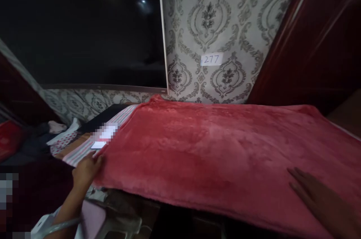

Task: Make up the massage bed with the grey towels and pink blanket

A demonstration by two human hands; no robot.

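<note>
Head view: a red plush blanket is spread flat across a raised surface and fills the middle and right of the scene. What lies beneath it is hidden; only shadow is seen under its near edge. The left hand is closed on the blanket's near left corner, fingers curled over the hem. The right hand is laid flat and open on the blanket near its right near edge, fingers stretched out and nothing grasped; its wrist is cut off by the frame.

Left of the blanket, a striped cloth is partly covered, and a small white object on it is blurred out. Farther left, a heap of clothes is too dark to sort. Below the left hand, a pale plastic chair is only partly seen.

At the far side, patterned wallpaper bears a small label reading 277. A dark window fills the far left. A dark red wardrobe closes in the right side.
</note>
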